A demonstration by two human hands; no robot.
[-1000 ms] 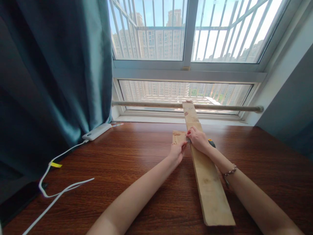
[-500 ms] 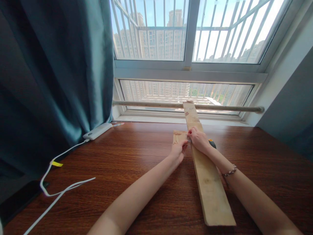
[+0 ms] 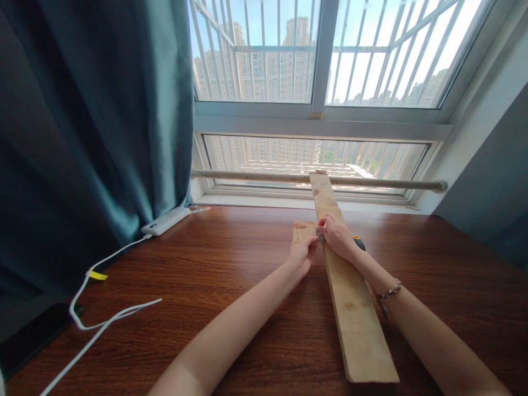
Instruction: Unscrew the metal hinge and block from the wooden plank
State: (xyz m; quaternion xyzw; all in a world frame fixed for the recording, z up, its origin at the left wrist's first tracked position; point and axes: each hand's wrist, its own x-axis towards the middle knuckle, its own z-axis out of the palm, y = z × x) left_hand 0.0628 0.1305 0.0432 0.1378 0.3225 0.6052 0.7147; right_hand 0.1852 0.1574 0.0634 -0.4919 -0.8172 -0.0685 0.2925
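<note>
A long pale wooden board point(image 3: 358, 313) runs away from me over the table toward the window. Against its left side, near the far end, lies a short wooden piece point(image 3: 302, 229). Where the two meet is a small shiny metal piece point(image 3: 319, 234), too small to name. My left hand point(image 3: 302, 255) is closed, its fingertips pinching at the metal piece beside the short wood. My right hand point(image 3: 336, 235) rests over the long board, thumb and fingertips pinched on the same metal piece. Behind the right wrist, a black and yellow handle point(image 3: 358, 242) shows in part.
The brown wood-grain table point(image 3: 231, 308) reaches the window sill. On the left lie a white power strip point(image 3: 165, 221) and its white cable point(image 3: 111, 319) with a yellow tag point(image 3: 98, 275). A blue curtain point(image 3: 103, 110) hangs there. A horizontal rail point(image 3: 256, 176) crosses before the window.
Both hands stay at the joint between the two wooden pieces, with only slight finger movement. The whole view has shifted a few pixels.
</note>
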